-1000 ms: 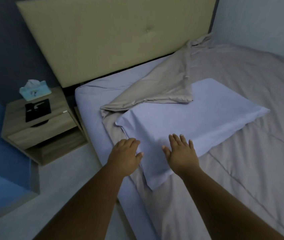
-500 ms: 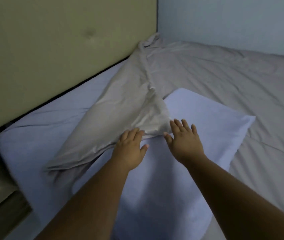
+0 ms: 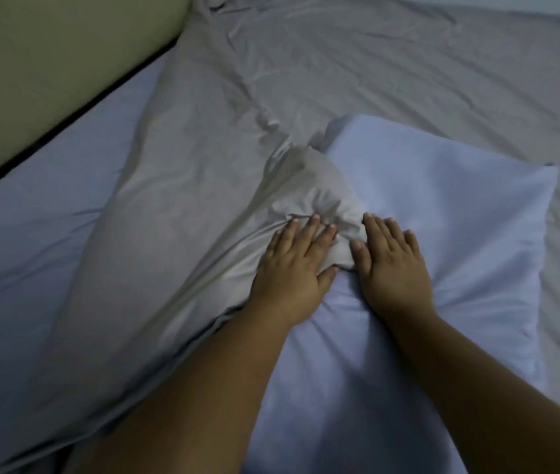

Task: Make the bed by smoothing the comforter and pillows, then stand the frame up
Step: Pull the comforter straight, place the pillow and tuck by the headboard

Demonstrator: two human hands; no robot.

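Observation:
A pale lilac pillow [image 3: 442, 234] lies on the grey comforter [image 3: 374, 80], which covers the right side of the bed. A folded-back corner of the comforter [image 3: 186, 206] drapes over the pillow's left part and bunches up at its tip. My left hand [image 3: 292, 271] presses flat on that bunched corner, fingers straight. My right hand [image 3: 394, 265] lies flat on the pillow just to the right of the bunch, thumb against the fabric. The frame is not in view.
A lilac fitted sheet [image 3: 32, 251] shows on the left of the mattress. The beige padded headboard [image 3: 49, 63] runs along the upper left, with a dark gap below it.
Both hands moved forward over the pillow onto the folded comforter corner, which now bunches under them. The view moved closer and right; the nightstand has left the view.

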